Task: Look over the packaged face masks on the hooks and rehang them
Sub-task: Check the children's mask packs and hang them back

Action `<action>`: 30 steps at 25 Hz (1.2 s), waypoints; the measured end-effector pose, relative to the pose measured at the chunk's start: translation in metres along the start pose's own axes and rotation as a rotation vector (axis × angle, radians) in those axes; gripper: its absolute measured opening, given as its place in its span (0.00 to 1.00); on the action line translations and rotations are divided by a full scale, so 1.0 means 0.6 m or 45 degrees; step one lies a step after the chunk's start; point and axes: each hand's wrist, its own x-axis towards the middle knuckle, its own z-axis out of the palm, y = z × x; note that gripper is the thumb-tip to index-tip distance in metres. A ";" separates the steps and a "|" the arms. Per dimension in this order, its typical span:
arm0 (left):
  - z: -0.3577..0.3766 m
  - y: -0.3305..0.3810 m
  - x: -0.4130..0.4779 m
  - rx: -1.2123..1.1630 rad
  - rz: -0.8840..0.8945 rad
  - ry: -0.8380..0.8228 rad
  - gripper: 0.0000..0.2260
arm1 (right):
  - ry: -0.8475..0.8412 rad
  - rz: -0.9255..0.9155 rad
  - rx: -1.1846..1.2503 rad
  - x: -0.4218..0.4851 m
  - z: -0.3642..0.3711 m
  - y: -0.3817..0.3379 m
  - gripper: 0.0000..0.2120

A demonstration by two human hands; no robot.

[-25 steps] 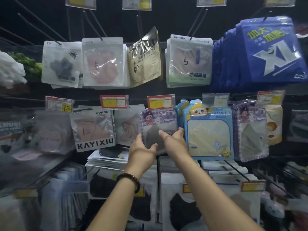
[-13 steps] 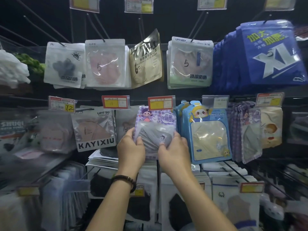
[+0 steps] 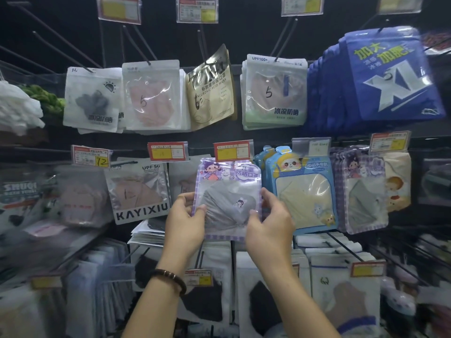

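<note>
Both forearms reach forward and upward to the middle row of a hook display. The left hand (image 3: 186, 223), with a dark beaded bracelet (image 3: 168, 276) at its wrist, and the right hand (image 3: 269, 228) grip the lower side edges of a purple mask packet (image 3: 229, 191). The fingers (image 3: 266, 193) are clamped on the packet, with each thumb laid across its clear front window and the remaining digits curled behind. The packet is upright and faces the camera. Its top edge sits just below a red-and-yellow price tag (image 3: 233, 150), between the KAYIXIU packet (image 3: 139, 191) and the blue panda packet (image 3: 302, 191). Whether its top is threaded on a hook cannot be made out. Through the window a folded grey mask (image 3: 224, 208) with a small cartoon motif is visible. A stack of matching purple packets (image 3: 361, 191) hangs further right. One second earlier the hands lay at the packet's lower edge with the fingers more extended and the packet blurred. Now the thumbs press its front and the print is legible.
</note>
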 end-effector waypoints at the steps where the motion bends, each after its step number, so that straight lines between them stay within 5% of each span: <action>1: -0.002 0.000 -0.009 -0.041 0.010 0.003 0.09 | 0.008 -0.006 0.047 -0.001 -0.006 0.000 0.26; 10: 0.010 0.006 -0.093 -0.139 0.100 0.104 0.10 | -0.003 -0.044 0.200 -0.024 -0.073 0.018 0.27; 16: 0.070 -0.016 -0.130 -0.119 0.043 0.013 0.19 | 0.036 -0.044 0.222 -0.019 -0.147 0.055 0.26; 30: 0.333 0.013 -0.195 -0.029 0.200 -0.010 0.11 | 0.271 -0.060 0.119 0.100 -0.373 0.150 0.23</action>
